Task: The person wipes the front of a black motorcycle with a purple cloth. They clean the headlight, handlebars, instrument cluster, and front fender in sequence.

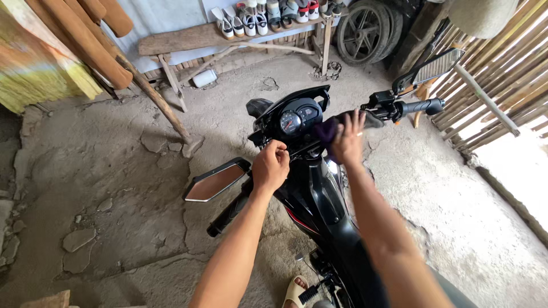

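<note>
Over at the left edge of the concrete floor [114, 171], wooden planks [85, 40] are leaning against the wall, and broken slabs of concrete are lying loose near them. Moving in, the motorcycle's left mirror [217, 181] is sticking out just above the left handlebar grip [228, 214], its glass facing up. Next, the left hand [270, 166] is curling closed, fingertips pinched together on something small right at the handlebar clamp, just below the instrument cluster [297, 120]; what it is pinching is too small to tell. The black motorcycle [319, 199] is standing in the middle of the floor, nose pointing toward the back wall. Just right of the cluster, the right hand [348, 140] is pressing down with fingers spread on a dark purple cloth [326, 132], holding it against the top of the handlebar. Farther right, the right grip [419, 107] and right mirror [436, 67] are jutting toward the bamboo wall [502, 74]. Along the back, shoes [262, 17] are lining a wooden bench [188, 39], with spare wheels [365, 25] beside it.
</note>
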